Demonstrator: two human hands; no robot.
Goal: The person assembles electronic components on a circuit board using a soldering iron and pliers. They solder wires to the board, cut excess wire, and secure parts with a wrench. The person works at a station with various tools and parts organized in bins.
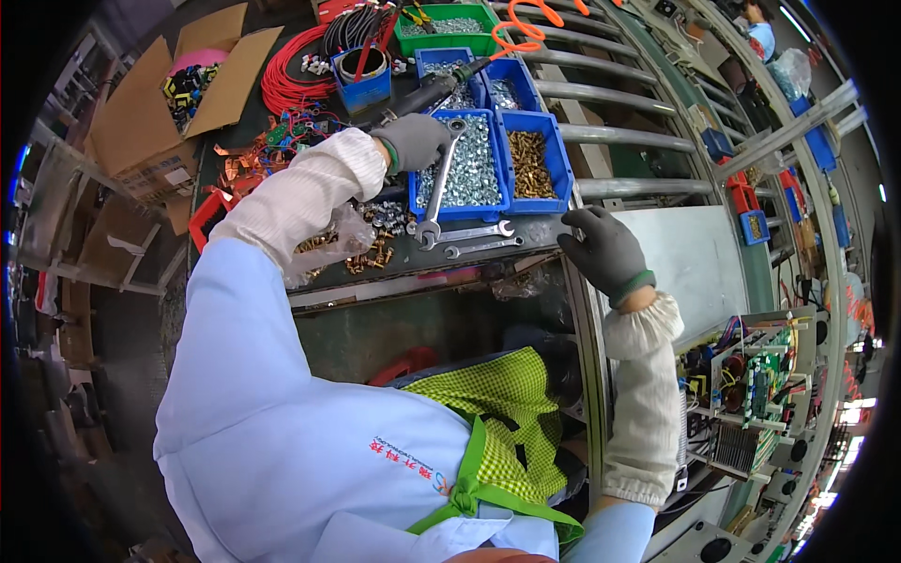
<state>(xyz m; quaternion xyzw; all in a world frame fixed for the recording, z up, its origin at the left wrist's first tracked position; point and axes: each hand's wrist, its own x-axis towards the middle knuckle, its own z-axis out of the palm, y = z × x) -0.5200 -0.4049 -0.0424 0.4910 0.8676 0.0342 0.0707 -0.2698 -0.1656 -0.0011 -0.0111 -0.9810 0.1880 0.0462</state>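
Note:
My left hand (418, 143), in a grey glove, is over the left rim of a blue bin (466, 169) full of silver nuts or washers. Its fingers are curled, and what they hold, if anything, is hidden. Just above it lies a dark power screwdriver (427, 97) joined to an orange coiled hose (516, 36). A large combination wrench (439, 183) rests across the bin, close to my left fingertips. My right hand (605, 251), also gloved, hovers by the metal rail at the bench's right end, fingers bent and apart, with nothing visible in them.
Two smaller wrenches (483, 246) lie before the bins. A blue bin of brass-coloured screws (531, 164) stands to the right. Red cable (291, 75) and an open carton (155, 122) are at the left. Metal rollers (638, 139) run beyond; a circuit-board assembly (751, 380) stands at right.

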